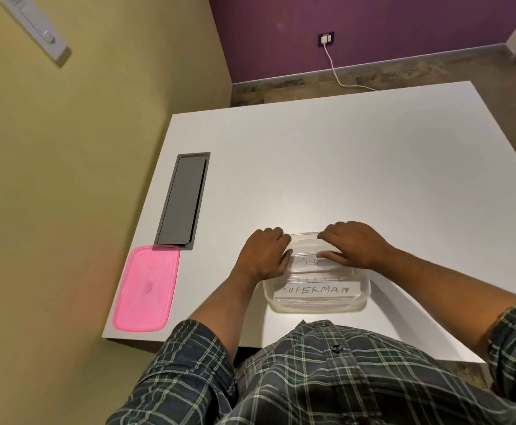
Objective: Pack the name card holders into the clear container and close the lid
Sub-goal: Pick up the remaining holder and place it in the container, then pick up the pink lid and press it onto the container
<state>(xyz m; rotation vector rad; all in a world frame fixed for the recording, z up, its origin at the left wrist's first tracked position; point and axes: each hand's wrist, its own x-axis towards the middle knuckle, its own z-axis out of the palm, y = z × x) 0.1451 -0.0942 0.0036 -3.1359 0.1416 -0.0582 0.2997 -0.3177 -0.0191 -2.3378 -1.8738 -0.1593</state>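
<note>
A clear plastic container stands on the white table near its front edge. Inside it lies a name card holder marked SUPERMAN along the near wall. Behind it, a second clear holder marked DOG sits in the container's far half. My left hand grips the left end of the DOG holder, fingers curled over it. My right hand holds its right end, with the thumb along the front face. The pink lid lies flat at the table's front left corner, apart from the container.
A grey rectangular cable hatch is set into the table just behind the pink lid. The white table stretches away behind the container. A yellow wall runs close along the table's left side.
</note>
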